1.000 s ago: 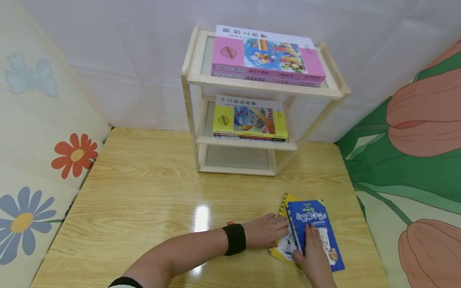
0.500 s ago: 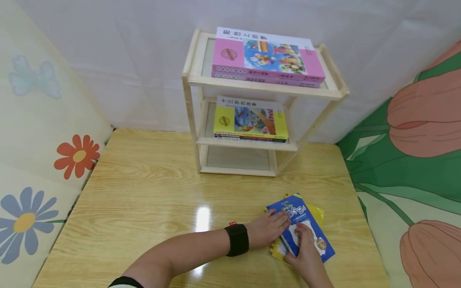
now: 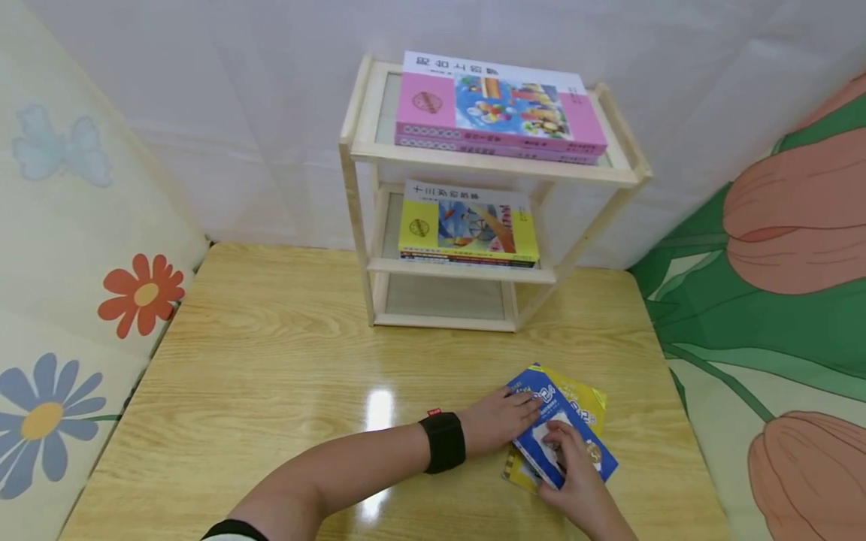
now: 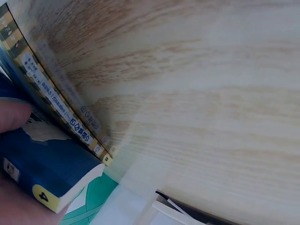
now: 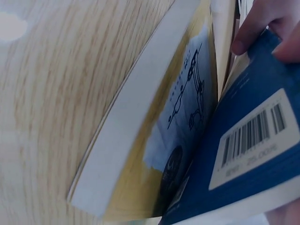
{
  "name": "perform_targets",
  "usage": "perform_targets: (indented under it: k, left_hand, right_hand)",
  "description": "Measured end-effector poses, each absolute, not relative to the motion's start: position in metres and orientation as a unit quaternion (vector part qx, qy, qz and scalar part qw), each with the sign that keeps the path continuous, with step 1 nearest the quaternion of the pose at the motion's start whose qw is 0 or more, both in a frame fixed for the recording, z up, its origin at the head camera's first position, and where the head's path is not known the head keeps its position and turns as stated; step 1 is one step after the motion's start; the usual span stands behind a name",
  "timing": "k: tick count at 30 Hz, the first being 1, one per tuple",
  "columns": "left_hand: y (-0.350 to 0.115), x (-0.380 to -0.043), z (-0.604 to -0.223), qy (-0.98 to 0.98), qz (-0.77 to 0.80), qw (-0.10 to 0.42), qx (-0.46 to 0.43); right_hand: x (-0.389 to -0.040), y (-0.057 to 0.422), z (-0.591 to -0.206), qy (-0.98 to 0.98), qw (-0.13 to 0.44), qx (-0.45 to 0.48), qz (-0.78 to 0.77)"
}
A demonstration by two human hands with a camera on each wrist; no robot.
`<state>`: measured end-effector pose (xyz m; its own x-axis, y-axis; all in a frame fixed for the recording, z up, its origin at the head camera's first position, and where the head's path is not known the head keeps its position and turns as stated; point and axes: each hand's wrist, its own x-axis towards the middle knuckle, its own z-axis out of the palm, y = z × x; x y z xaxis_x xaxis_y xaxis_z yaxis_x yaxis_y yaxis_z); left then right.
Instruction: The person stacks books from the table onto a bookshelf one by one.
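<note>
A blue paperback book [image 3: 558, 407], Wimpy Kid style with Chinese lettering, lies aslant over a yellow book [image 3: 590, 402] on the wooden table. My left hand [image 3: 495, 422] holds the blue book's far left side, fingers over the cover; the left wrist view shows a thumb against its blue body near the spine end marked 4. With curled fingers my right hand [image 3: 573, 473] grips its near edge. In the right wrist view the blue back cover with a barcode [image 5: 255, 136] is tilted up from the yellow book's cover [image 5: 183, 98]. The hands hide parts of both covers.
Behind stands a small wooden shelf rack [image 3: 467, 275] with several tiers. Pink-covered books [image 3: 419, 101] lie on its top, a stack with a yellow cover [image 3: 416, 225] on its middle tier. Patterned walls [image 3: 704, 330] flank the table [image 3: 271, 338].
The blue book has turned anticlockwise and shifted left over the yellow one, uncovering its right side. My right hand has curled around it; my left hand's fingers now lie over its cover.
</note>
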<state>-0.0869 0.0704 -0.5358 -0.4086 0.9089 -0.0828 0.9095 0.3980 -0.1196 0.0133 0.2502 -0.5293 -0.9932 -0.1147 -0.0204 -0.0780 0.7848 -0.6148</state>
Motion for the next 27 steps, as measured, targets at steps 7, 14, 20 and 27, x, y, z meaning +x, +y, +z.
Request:
perform_targets:
  k: [7, 14, 20, 27]
  left_hand:
    - [0.067, -0.086, -0.531, 0.834, -0.057, 0.018, 0.549]
    - [0.067, -0.086, -0.526, 0.84, -0.061, 0.036, 0.538]
    - [0.067, -0.086, -0.522, 0.85, -0.073, 0.056, 0.519]
    - [0.065, -0.082, -0.512, 0.86, -0.094, 0.058, 0.499]
  right_hand:
    - [0.013, 0.252, -0.528, 0.939, 0.021, -0.085, -0.334]
    - [0.011, 0.249, -0.521, 0.955, 0.029, -0.125, -0.269]
    - [0.008, 0.245, -0.509, 0.965, 0.085, -0.095, -0.227]
    - [0.004, 0.242, -0.501, 0.977, 0.073, -0.073, -0.188]
